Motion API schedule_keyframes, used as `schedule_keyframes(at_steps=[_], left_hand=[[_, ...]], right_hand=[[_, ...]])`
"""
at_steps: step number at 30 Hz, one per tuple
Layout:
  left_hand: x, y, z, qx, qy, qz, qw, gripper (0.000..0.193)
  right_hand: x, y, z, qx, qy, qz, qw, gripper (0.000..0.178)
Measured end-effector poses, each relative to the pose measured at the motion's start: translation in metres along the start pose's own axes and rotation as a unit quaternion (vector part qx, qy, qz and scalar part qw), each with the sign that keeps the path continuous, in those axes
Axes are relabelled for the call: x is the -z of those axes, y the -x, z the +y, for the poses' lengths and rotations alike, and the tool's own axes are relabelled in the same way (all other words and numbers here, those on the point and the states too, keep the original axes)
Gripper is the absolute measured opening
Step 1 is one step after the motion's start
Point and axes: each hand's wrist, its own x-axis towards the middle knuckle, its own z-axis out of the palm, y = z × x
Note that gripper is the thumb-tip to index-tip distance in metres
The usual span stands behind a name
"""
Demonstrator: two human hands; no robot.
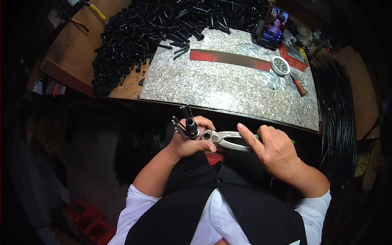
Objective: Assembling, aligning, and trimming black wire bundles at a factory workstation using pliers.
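Note:
My left hand (183, 145) is closed around a black tube-shaped part (191, 127) with several thin black rods (176, 122) sticking out around it. The fingers hide its lower portion. In my right hand (277, 151) is a pair of metal pliers (229, 138), gripped by the handles, a bit of green showing past the fingers. The head of the pliers lies against the held part, between my left thumb and fingers. Whether the jaws are closed on anything cannot be made out. Both hands are above my lap, just in front of the bench edge.
Ahead is a speckled stone slab (228, 90) carrying a red-and-dark strip (228, 59), a round dish of small pieces (280, 65) and a wooden-handled tool (299, 86). Black parts (134, 41) pile up behind. A phone (274, 28) stands at back right; long black rods (337, 118) hang right.

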Motion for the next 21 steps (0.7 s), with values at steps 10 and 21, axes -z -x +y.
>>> schedule_keyframes(at_steps=[10,21], left_hand=[[-0.002,-0.001,0.003,-0.004,-0.044,-0.004,0.999,0.042],[0.0,-0.006,0.012,-0.001,-0.063,-0.021,0.998,0.035]], right_hand=[[-0.002,0.003,0.001,-0.006,-0.006,-0.004,1.0,0.062],[-0.016,0.002,-0.003,-0.032,-0.082,-0.002,0.996,0.066]])
